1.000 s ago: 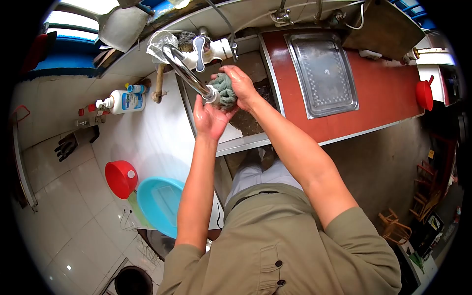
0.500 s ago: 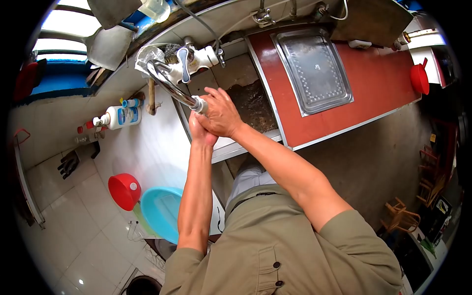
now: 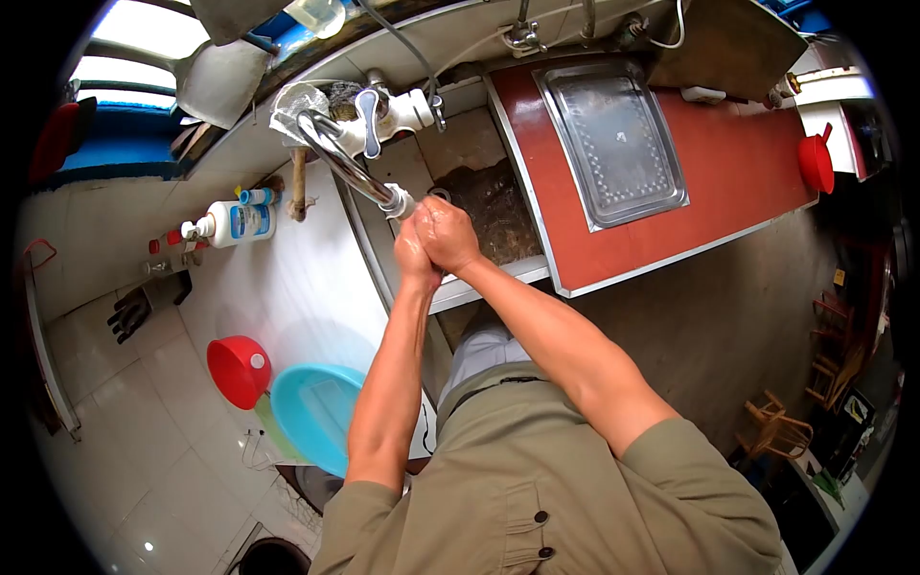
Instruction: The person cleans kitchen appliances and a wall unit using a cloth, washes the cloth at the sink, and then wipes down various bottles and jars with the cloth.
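Observation:
Under the curved chrome faucet (image 3: pixel 343 171) my two hands are pressed together, wet and shiny. My right hand (image 3: pixel 448 233) is closed, its fingers curled in against my left hand (image 3: pixel 412 254). The left fingers are mostly hidden by the right hand, and nothing else shows between them. The faucet's spout end sits just above and left of the hands. Beyond them lies the sink basin (image 3: pixel 479 182), with a dark wet patch on its bottom. A faucet lever (image 3: pixel 368 123) stands up on the white tap body.
A metal tray (image 3: pixel 618 144) rests on the red counter (image 3: pixel 738 158) at right. At left are a white pump bottle (image 3: pixel 235 224), a red bowl (image 3: pixel 240 372), a light blue basin (image 3: pixel 316 412) and a wooden handle (image 3: pixel 299 187). A red dipper (image 3: pixel 816 163) sits at far right.
Both hands have shifted slightly right and down from the spout. My right fingers, stretched out over the left hand before, are now curled in.

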The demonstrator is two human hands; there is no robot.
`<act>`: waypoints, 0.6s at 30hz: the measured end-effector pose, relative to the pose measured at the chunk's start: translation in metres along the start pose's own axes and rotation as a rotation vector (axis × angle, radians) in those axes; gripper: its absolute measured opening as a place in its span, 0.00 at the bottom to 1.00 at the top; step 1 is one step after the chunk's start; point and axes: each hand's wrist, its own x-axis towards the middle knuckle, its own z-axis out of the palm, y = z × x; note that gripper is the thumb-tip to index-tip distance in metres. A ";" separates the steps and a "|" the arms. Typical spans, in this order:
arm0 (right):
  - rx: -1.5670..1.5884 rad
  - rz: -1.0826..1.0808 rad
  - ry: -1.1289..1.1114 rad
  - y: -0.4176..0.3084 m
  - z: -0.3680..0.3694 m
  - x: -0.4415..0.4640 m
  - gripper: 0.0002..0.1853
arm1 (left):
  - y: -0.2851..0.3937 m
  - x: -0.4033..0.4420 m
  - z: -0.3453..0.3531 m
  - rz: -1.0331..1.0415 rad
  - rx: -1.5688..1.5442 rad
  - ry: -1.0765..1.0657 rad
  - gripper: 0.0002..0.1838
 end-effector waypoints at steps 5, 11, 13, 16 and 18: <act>-0.038 -0.010 -0.050 0.014 -0.016 0.001 0.13 | -0.020 0.005 -0.003 -0.004 0.017 0.014 0.16; 0.441 0.248 -0.135 -0.044 -0.049 0.065 0.29 | 0.007 -0.004 0.005 -0.094 -0.184 0.067 0.21; 0.759 0.451 -0.322 -0.091 -0.057 0.081 0.31 | 0.020 -0.011 -0.010 -0.170 -0.196 0.008 0.23; 1.125 0.645 -0.508 -0.101 -0.044 0.106 0.32 | 0.034 -0.028 -0.019 -0.175 -0.163 0.057 0.26; 1.147 0.706 -0.477 -0.114 -0.048 0.105 0.33 | 0.042 -0.035 -0.023 -0.182 -0.162 0.042 0.27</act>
